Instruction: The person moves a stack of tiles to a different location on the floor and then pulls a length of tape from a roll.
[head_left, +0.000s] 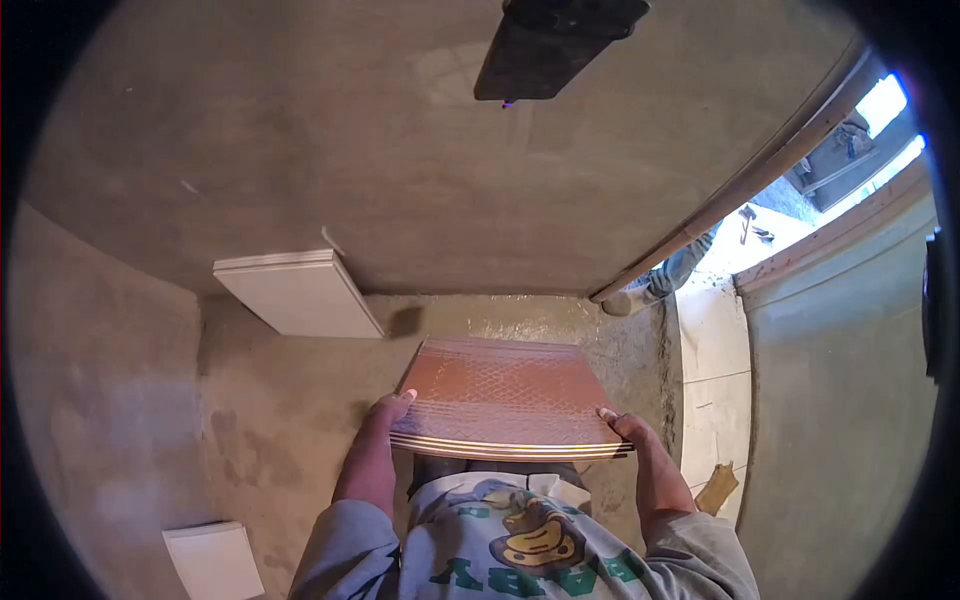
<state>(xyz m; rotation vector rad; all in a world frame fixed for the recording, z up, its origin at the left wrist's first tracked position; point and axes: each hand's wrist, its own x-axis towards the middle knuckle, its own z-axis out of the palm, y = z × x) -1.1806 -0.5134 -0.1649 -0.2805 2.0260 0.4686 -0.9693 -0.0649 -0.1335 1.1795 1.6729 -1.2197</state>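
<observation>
A stack of several reddish-brown tiles (pixel 510 390) is held in front of my body, its top face showing a crisscross pattern and its near edges showing pale layers. My left hand (pixel 393 410) grips the left side of the stack, with the thumb over the top. On the opposite side my right hand (pixel 627 425) does the same. The other fingers of both hands are mostly hidden beneath the tiles.
White tiles (pixel 300 295) lean against the wall ahead; another white stack (pixel 212 560) sits lower left. A dark phone-like object (pixel 560 45) shows at the top. In the right doorway are a person's leg (pixel 685 268), pale floor tiles (pixel 712 400) and a brown scrap (pixel 717 488).
</observation>
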